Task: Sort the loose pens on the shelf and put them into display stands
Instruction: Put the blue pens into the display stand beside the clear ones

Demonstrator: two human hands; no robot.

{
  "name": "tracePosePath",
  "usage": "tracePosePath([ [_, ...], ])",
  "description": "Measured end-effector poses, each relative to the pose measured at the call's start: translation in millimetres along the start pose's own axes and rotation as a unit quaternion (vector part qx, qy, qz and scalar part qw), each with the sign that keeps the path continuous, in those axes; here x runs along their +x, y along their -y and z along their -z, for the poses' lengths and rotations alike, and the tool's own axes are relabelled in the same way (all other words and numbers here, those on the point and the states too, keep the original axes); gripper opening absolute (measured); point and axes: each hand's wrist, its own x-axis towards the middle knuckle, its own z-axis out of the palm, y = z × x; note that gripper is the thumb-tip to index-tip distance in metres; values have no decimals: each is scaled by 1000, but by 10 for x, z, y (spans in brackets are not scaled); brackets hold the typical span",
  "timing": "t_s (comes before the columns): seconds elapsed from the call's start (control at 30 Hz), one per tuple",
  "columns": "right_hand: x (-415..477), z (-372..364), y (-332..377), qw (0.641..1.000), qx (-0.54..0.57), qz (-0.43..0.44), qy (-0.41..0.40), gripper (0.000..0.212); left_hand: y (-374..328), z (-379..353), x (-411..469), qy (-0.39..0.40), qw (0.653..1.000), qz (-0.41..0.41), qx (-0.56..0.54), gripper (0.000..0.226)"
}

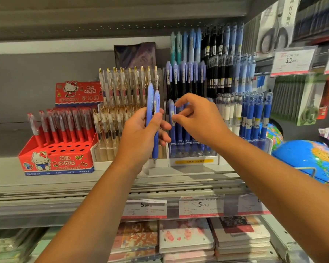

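Observation:
My left hand (141, 133) grips two periwinkle-blue pens (153, 111) upright, tips down, in front of the shelf. My right hand (199, 118) reaches into the tiered clear display stand (193, 155) of matching blue pens (184, 78), its thumb and fingertips pinching the top of one pen (172, 112) in the lowest row. Left of that stand is a clear stand of gold-clipped pens (122, 88). To the right stands a rack of white and dark-blue capped pens (253, 114).
A red cartoon-cat box (55, 158) of red pens sits at the left, with several open holes. Black and light-blue pens (220, 54) fill the upper rows. A globe (308, 160) is at the right. Price tags (201, 205) line the shelf edge; notebooks (186, 238) lie below.

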Motion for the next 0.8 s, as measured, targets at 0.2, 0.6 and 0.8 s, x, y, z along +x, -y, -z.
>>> tracePosePath([
  [0.2,-80,78,249,991,128,-9,-45,10,-11,-6,-13,5,1000,-8,-23,15],
  [0.6,-130,119,386,960,264,-87,39,9,19,-13,-18,76,997,6,-26,26],
  [0.8,-63,187,300,955,275,-113,20,8,24,-24,-6,43,998,29,-31,26],
])
